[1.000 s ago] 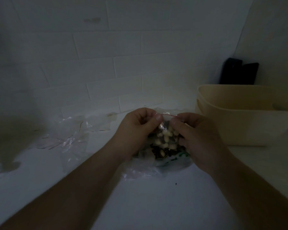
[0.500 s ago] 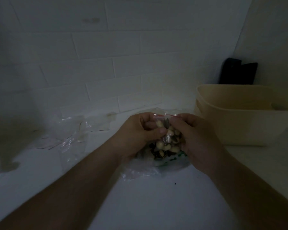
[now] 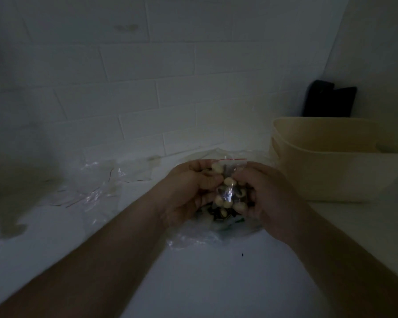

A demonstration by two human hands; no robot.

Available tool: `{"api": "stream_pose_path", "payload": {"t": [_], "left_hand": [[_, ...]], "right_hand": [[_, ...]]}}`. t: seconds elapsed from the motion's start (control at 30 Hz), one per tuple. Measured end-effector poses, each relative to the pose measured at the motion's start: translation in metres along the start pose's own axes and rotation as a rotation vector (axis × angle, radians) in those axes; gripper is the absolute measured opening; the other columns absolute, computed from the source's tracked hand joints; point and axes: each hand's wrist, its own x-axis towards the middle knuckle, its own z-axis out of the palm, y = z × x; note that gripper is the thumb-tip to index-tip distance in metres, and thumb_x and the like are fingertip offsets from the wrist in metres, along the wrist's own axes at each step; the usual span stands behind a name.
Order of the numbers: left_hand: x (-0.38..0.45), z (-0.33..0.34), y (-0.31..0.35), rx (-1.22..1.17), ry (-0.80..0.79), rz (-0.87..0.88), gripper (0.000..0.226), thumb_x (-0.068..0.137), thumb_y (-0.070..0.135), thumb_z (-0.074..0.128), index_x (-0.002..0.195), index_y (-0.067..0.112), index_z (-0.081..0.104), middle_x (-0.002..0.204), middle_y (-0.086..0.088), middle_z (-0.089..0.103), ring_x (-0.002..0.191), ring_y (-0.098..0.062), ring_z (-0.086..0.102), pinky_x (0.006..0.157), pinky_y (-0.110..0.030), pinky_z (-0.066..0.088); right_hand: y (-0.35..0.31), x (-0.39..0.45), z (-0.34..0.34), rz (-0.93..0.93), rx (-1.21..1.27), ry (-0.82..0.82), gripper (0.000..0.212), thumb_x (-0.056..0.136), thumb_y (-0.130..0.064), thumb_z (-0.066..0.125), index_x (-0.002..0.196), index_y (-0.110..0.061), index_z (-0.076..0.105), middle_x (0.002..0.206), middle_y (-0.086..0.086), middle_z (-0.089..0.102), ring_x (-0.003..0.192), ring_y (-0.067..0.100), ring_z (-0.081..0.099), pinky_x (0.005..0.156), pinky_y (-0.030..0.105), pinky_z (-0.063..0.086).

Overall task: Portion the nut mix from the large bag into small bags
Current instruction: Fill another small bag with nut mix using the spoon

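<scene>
A filled small bag (image 3: 229, 180), its red-lined top seemingly not yet sealed, is gripped by left hand (image 3: 191, 191) and right hand (image 3: 265, 198) above the large bag (image 3: 216, 228); empty bags (image 3: 94, 180) remain on the desk (image 3: 205, 283)

left hand (image 3: 189, 191): curled, gripping | right hand (image 3: 265, 198): curled, apparently pinching | forearms converge

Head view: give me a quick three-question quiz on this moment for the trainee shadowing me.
1. True or false: both the left hand and the right hand grip the small bag.
2. The strip along the small bag's top edge is: A) blue B) red C) green.
3. Fill in: the beige tub stands to the ____ of the hands.

Key: 1 true; 2 B; 3 right.
</scene>
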Motion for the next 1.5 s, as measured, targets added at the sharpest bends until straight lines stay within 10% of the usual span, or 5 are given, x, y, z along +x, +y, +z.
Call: {"api": "stream_pose_path", "payload": {"t": [0.33,0.63,1.07,1.33,1.5], "left_hand": [[-0.003,0.006,0.001,0.027,0.072,-0.010,0.035,0.087,0.026,0.075,0.108,-0.001,0.067,0.114,-0.026,0.071,0.106,-0.039,0.069,0.097,-0.049,0.056],[-0.007,0.009,0.003,0.022,0.057,0.037,0.021,0.089,0.008,0.068,0.108,0.000,0.071,0.102,-0.022,0.073,0.089,-0.032,0.070,0.080,-0.042,0.061],[-0.006,0.011,-0.002,0.076,0.086,0.077,0.035,0.102,0.019,0.062,0.118,-0.012,0.067,0.120,-0.031,0.071,0.109,-0.044,0.070,0.103,-0.049,0.057],[-0.002,0.008,-0.001,0.023,0.114,0.331,0.005,0.075,0.014,0.076,0.077,0.013,0.072,0.079,-0.014,0.074,0.068,-0.023,0.071,0.062,-0.031,0.060],[-0.003,0.006,-0.005,0.059,0.013,0.345,0.023,0.081,0.021,0.082,0.099,0.015,0.070,0.111,-0.023,0.073,0.099,-0.038,0.071,0.098,-0.058,0.055]], "right_hand": [[-0.003,-0.004,0.005,0.014,0.064,0.006,0.018,0.099,-0.025,0.064,0.098,-0.013,0.076,0.097,0.013,0.079,0.093,0.030,0.077,0.076,0.044,0.061],[-0.004,-0.006,0.001,-0.044,-0.009,0.021,0.017,0.098,-0.021,0.063,0.100,-0.013,0.078,0.099,0.013,0.079,0.094,0.033,0.077,0.075,0.045,0.061],[-0.001,0.000,-0.001,-0.128,-0.084,0.061,0.015,0.095,-0.018,0.068,0.089,-0.009,0.078,0.088,0.017,0.078,0.088,0.037,0.077,0.078,0.050,0.063],[0.001,0.003,-0.008,-0.318,-0.085,0.136,0.004,0.089,-0.022,0.080,0.092,-0.022,0.078,0.096,0.007,0.078,0.093,0.032,0.077,0.085,0.057,0.062],[-0.007,-0.003,-0.006,-0.374,-0.109,0.167,0.010,0.090,-0.011,0.078,0.084,-0.020,0.076,0.087,0.009,0.078,0.085,0.026,0.078,0.078,0.046,0.064]]}}
